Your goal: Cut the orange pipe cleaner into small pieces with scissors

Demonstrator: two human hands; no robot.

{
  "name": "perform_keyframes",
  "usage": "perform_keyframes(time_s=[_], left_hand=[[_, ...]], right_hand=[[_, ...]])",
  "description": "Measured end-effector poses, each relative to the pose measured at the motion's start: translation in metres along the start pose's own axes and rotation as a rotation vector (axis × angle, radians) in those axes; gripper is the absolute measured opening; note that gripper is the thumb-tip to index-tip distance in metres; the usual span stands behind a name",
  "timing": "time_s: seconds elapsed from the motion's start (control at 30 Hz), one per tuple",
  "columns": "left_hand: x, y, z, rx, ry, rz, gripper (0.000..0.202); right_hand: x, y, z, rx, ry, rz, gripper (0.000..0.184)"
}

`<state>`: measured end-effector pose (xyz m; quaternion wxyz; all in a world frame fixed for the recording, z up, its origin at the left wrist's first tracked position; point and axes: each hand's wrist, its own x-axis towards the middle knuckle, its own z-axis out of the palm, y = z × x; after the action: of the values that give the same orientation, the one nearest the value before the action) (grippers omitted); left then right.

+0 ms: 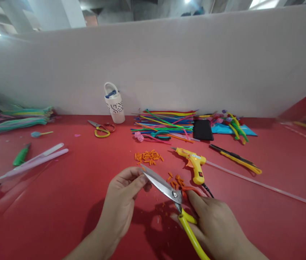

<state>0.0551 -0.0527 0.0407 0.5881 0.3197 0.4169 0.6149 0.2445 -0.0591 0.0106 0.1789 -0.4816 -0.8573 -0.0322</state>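
Your left hand (127,191) is closed in a pinch, thumb and index tips on a tiny orange bit (143,168) right at the scissor tip; most of the bit is hidden. Your right hand (214,220) grips the large scissors (175,194), one handle red, one yellow, blades pointing up-left to your left fingertips. Can't tell how far the blades are parted.

Cut orange pieces lie in two groups on the red table (68,202): the bigger pile (149,157) just beyond the blade tip, a smaller cluster (177,180) between the blades and the glue gun. Loose orange crumbs are scattered below the blades.

Yellow glue gun (193,159) lies on its side beyond your right hand, nozzle toward the bigger pile, clear stick (250,178) running out its back to the right. Behind: a heap of multicoloured fuzzy stems (166,121) along the wall, black phone-like slab (203,130) at its right end, white patterned tumbler (115,108) standing to its left, second scissors (102,130) lying near the tumbler. Far left: green-handled tool (21,155), beside pale long-handled items (39,159).
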Motion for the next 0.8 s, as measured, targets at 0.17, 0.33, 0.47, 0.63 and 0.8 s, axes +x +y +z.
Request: perform_keyframes(time_s=[0.17, 0.33, 0.47, 0.63, 0.8], left_hand=[[0.0005, 0.0001, 0.0006, -0.003, -0.008, 0.011, 0.006], [0.0006, 0.0008, 0.0006, -0.021, -0.012, 0.01, 0.005], [0.0008, 0.0002, -0.0005, -0.024, -0.016, 0.007, 0.005], [0.0001, -0.0003, -0.0018, -0.011, -0.02, 0.011, 0.004], [0.0024, -0.0002, -0.0021, -0.001, -0.015, 0.019, 0.002]], right_hand=[[-0.0006, 0.0002, 0.0008, -0.003, 0.021, -0.014, 0.024], [-0.0005, 0.0, 0.0003, 0.01, 0.026, -0.008, 0.026], [0.0, 0.0002, -0.0003, 0.017, 0.04, -0.01, 0.028], [0.0003, -0.0003, -0.0007, 0.022, 0.026, -0.006, 0.029], [-0.0006, 0.0, -0.0014, 0.032, 0.02, 0.016, 0.03]])
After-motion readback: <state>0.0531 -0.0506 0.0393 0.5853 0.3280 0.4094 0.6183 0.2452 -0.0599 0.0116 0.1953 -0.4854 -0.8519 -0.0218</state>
